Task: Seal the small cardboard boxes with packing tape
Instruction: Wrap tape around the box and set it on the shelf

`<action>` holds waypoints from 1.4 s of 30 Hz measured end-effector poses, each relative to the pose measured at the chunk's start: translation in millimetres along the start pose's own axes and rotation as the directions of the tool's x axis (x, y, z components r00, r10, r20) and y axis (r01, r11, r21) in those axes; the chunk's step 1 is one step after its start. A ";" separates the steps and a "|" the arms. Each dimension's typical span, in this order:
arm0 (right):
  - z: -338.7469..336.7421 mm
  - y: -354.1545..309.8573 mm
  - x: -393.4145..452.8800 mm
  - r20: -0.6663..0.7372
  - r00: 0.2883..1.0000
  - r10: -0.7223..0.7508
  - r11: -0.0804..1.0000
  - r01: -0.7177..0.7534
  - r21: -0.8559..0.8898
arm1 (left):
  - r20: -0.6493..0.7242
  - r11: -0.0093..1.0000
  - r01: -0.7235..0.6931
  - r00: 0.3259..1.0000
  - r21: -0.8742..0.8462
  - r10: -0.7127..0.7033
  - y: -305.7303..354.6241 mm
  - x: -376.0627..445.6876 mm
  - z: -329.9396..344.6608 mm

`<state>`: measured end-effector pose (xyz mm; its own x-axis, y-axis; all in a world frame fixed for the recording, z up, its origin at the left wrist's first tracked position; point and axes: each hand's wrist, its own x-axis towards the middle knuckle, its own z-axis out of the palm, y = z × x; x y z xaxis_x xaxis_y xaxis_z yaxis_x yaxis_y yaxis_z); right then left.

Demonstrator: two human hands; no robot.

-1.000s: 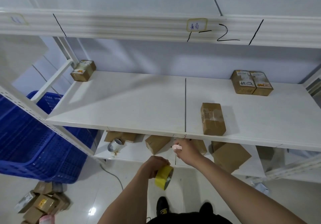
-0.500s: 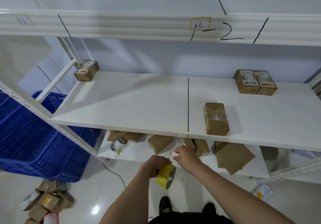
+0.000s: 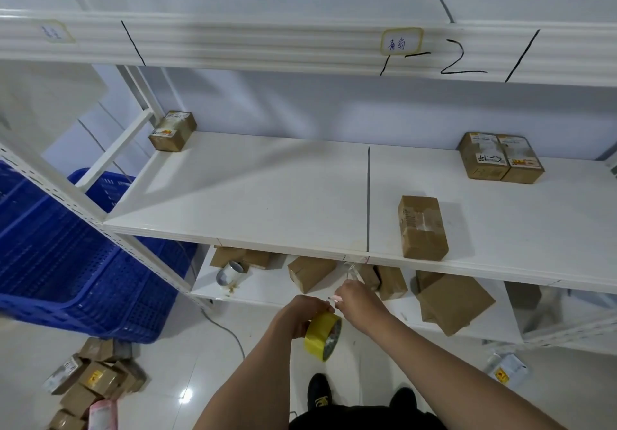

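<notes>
Our left hand (image 3: 302, 314) grips the tape roll (image 3: 323, 335) (hole facing lower right); our right hand (image 3: 359, 302) pinches its clear strip (image 3: 351, 271), stretched up toward the shelf (image 3: 267, 202) edge.

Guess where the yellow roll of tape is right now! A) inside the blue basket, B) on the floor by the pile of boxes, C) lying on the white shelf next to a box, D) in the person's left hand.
D: the left hand grips the yellow tape roll below the front edge of the white shelf, while the right hand pinches a clear strip just above it.
</notes>
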<state>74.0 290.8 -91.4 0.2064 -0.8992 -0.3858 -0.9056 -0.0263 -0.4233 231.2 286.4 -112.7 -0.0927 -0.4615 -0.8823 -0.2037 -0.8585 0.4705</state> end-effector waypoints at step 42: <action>-12.9 55.4 -12.5 -0.026 0.993 0.116 0.989 -0.118 -0.085 | -0.321 0.897 -0.045 0.925 0.440 0.204 2.6 -4.6 1.1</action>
<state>16.4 295.0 -99.4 0.0901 -0.9071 -0.4113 -0.9519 0.0430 -0.3034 230.1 286.6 -107.4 0.1853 -0.6735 -0.7156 -0.6070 -0.6511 0.4556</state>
